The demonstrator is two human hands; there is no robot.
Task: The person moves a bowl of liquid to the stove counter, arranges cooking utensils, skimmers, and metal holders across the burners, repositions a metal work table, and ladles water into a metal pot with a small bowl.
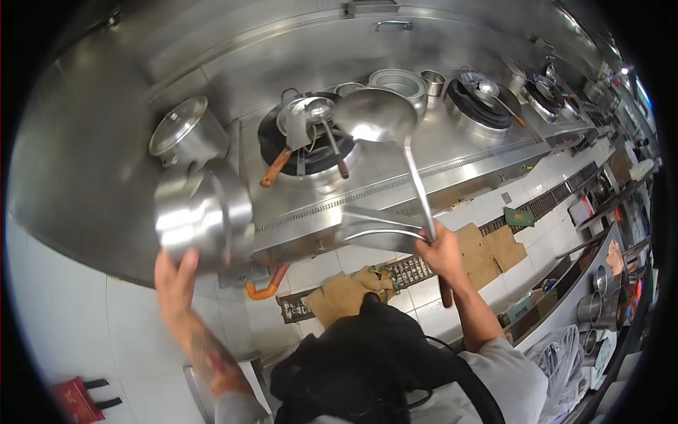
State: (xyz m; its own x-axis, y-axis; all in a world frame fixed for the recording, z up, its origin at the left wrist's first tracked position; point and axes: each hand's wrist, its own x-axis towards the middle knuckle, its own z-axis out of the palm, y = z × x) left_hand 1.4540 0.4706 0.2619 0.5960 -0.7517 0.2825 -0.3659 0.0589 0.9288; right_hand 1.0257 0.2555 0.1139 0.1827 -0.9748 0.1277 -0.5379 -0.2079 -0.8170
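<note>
My left hand (175, 279) grips the lower edge of a shiny steel pot (185, 222), fingers and thumb pressed against it. The pot is tilted and slightly blurred at the stove's left end. Closed around a long-handled ladle (374, 116), my right hand (441, 253) is in front of the stove. The ladle's wide bowl is up over the cooktop, and a wooden handle end shows below the hand. A metal piece with a curved edge (381, 230) also meets this hand; what it is, I cannot make out.
A lidded pot (187, 131) stands at the back left. On the near burner, a dark wok (272, 138) carries a wooden-handled spatula (286, 152) and a small ladle (328, 131). Further right is another wok (470, 102). Cardboard (487, 254) and a floor grate (413, 272) lie below.
</note>
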